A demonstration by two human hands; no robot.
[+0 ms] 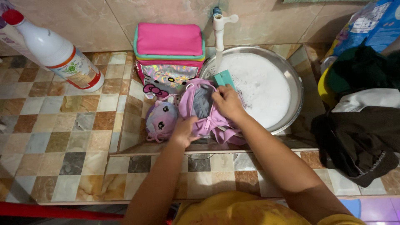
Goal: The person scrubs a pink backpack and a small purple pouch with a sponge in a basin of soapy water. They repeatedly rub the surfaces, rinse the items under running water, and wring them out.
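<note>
Hands, left (184,130) and right (227,101), pinch purple pouch (204,109) edges beside basin (296,79).

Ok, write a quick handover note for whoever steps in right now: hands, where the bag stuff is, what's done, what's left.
Left hand: grips the lower edge of the small purple backpack, beside its zip.
Right hand: holds a teal brush at the bag's open top.
The backpack lies unzipped on the tiled ledge, against the rim of the metal basin of foamy water under the tap.
Done: bag opened, suds ready.
Left: apparently scrubbing; the purple plush pouch and pink lunch bag look untouched.
</note>
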